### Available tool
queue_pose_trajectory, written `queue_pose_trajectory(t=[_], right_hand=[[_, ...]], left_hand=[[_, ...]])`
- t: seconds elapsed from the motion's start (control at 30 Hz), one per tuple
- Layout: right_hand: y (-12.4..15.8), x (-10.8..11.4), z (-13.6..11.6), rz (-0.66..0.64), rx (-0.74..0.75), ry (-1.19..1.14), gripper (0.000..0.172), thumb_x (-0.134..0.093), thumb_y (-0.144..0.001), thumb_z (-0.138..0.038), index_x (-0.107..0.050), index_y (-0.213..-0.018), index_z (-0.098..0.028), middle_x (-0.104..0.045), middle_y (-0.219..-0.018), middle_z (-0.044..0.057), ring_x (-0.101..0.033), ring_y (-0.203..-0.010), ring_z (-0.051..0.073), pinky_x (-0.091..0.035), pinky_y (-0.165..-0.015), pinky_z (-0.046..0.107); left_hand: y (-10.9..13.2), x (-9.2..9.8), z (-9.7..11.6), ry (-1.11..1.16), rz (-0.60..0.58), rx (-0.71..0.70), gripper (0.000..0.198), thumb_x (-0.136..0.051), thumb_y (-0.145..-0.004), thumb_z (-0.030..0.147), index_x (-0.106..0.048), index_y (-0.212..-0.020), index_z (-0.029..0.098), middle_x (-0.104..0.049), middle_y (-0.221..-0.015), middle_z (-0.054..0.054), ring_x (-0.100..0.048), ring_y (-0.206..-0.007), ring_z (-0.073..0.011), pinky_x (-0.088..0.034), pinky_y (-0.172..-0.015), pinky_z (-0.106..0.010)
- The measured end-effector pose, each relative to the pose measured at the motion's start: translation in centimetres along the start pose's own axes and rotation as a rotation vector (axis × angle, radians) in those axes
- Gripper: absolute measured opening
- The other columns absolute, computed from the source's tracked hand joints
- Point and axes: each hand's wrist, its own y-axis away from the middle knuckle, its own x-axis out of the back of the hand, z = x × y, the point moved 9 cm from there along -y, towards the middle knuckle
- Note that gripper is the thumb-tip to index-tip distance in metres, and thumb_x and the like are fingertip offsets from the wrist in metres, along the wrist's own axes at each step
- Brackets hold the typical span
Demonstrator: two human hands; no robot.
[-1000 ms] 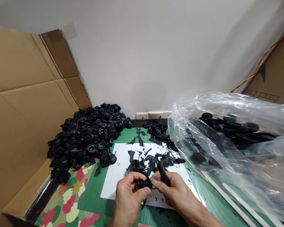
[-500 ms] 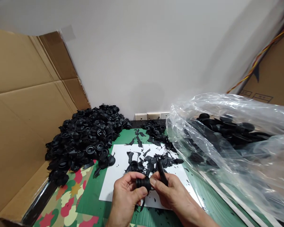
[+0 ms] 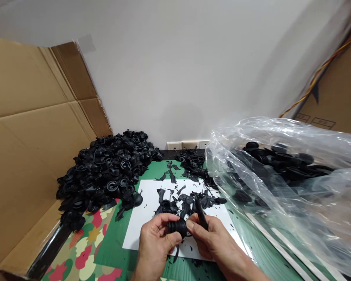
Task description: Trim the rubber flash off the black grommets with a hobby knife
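Observation:
Between the thumb and fingers of my left hand (image 3: 156, 242) is a black ribbed rubber bellows (image 3: 177, 228). My right hand (image 3: 215, 238) is closed round a dark pen-like tool (image 3: 201, 214) that points up and away. Its thumb and fingertips also press on the right end of the bellows. A thin black strip (image 3: 176, 253) hangs below the bellows. Under both hands lies a white sheet (image 3: 137, 218), with black rubber scraps (image 3: 190, 201) strewn over its middle. The tool's lower end is hidden in my right hand.
On the left, a large heap of black rubber parts (image 3: 105, 168) lies against a cardboard box (image 3: 32, 97). A clear plastic bag (image 3: 269, 128) with black parts inside takes up the right. More scraps (image 3: 193, 160) lie at the back, near wall sockets (image 3: 190, 144).
Almost nothing has moved. The right hand's grip and the tool have shifted very slightly, and the bellows is still held in the same place.

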Motion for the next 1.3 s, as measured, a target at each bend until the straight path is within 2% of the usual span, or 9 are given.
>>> queue_pose_trajectory(t=[0.4, 0.57, 0.8, 1.0, 1.17, 1.3], right_hand=[[-0.2, -0.5, 0.6, -0.046, -0.036, 0.004, 0.035, -0.063, -0.063, -0.049, -0.044, -0.058, -0.02, -0.022, -0.04, -0.014, -0.017, -0.036, 0.004, -0.011, -0.037, 0.02], [-0.6, -0.2, 1.2, -0.027, -0.045, 0.003, 0.038, -0.064, -0.061, -0.053, -0.046, -0.06, -0.02, -0.021, -0.04, -0.014, -0.016, -0.036, 0.004, -0.009, -0.036, 0.021], [-1.4, 0.0, 2.6, -0.047, -0.104, 0.024, 0.046, -0.067, -0.052, -0.059, -0.04, -0.057, -0.022, -0.02, -0.038, -0.015, -0.014, -0.033, 0.003, -0.008, -0.036, 0.022], [-0.5, 0.0, 1.5, -0.01, -0.061, 0.011, 0.041, -0.066, -0.059, -0.054, -0.041, -0.057, -0.021, -0.023, -0.042, -0.013, -0.017, -0.036, 0.004, -0.012, -0.039, 0.021], [0.0, -0.1, 1.2, 0.013, -0.054, -0.012, 0.042, -0.065, -0.059, -0.056, -0.042, -0.058, -0.021, -0.022, -0.043, -0.013, -0.015, -0.038, 0.005, -0.009, -0.039, 0.022], [-0.1, -0.1, 1.1, 0.016, -0.038, 0.004, 0.041, -0.066, -0.058, -0.056, -0.044, -0.06, -0.021, -0.022, -0.043, -0.013, -0.015, -0.037, 0.005, -0.011, -0.038, 0.022]], left_hand=[[0.2, 0.1, -0.1, 0.028, -0.007, -0.001, 0.022, -0.076, -0.056, 0.02, -0.068, -0.075, 0.012, -0.058, -0.056, 0.001, -0.043, -0.045, -0.0067, -0.034, -0.036, -0.014], [0.2, 0.2, -0.1, 0.032, 0.005, -0.007, 0.022, -0.076, -0.054, 0.017, -0.069, -0.074, 0.012, -0.058, -0.055, 0.002, -0.043, -0.044, -0.0066, -0.032, -0.035, -0.014], [0.4, 0.4, 0.0, 0.04, 0.042, -0.014, 0.025, -0.072, -0.049, 0.005, -0.071, -0.072, 0.013, -0.069, -0.061, -0.003, -0.058, -0.057, -0.0127, -0.044, -0.051, -0.019], [0.5, 0.9, -0.5, 0.009, 0.081, 0.016, 0.03, -0.069, -0.05, 0.003, -0.072, -0.079, 0.012, -0.072, -0.062, -0.004, -0.059, -0.054, -0.0131, -0.042, -0.046, -0.019], [0.5, 1.1, -0.5, 0.012, 0.088, 0.012, 0.032, -0.071, -0.049, 0.004, -0.072, -0.079, 0.013, -0.073, -0.064, -0.005, -0.062, -0.059, -0.0158, -0.046, -0.05, -0.021], [0.4, 1.1, -0.1, -0.009, 0.089, -0.016, 0.03, -0.07, -0.05, 0.004, -0.072, -0.079, 0.014, -0.07, -0.06, -0.003, -0.062, -0.061, -0.0167, -0.047, -0.052, -0.022]])
